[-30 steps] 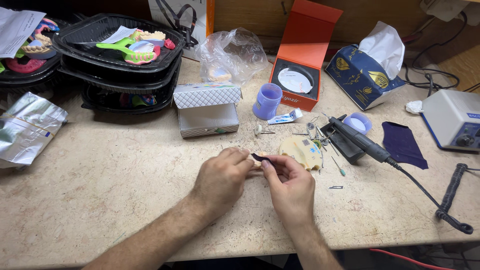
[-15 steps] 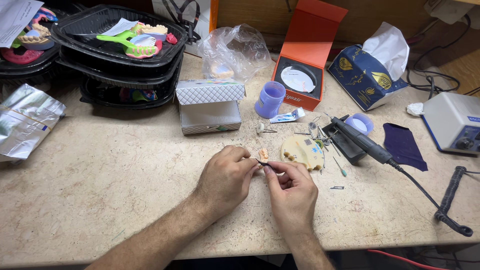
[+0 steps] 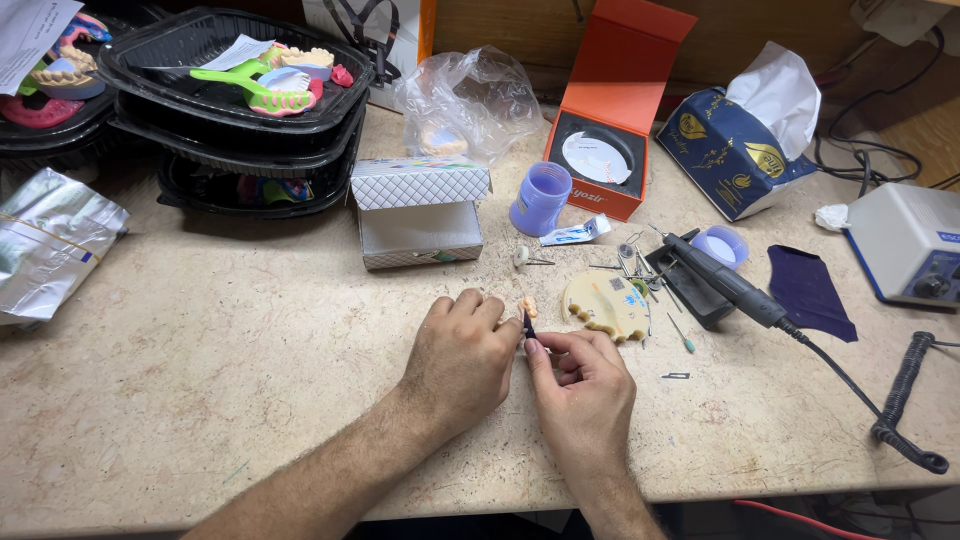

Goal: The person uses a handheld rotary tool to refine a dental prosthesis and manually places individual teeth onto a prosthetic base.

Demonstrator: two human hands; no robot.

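Underneath, speckled beige worktop [image 3: 200, 360], cluttered.

Two hands [image 3: 465, 355], three black trays [image 3: 150, 75]

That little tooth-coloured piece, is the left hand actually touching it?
Touching: the head view shows the left hand pinching the small tooth-coloured piece at its fingertips.

I see my left hand [image 3: 462, 352] and right hand [image 3: 580, 385] side by side, the notched disc [image 3: 606, 305] just right, the open box [image 3: 420, 212] behind them.
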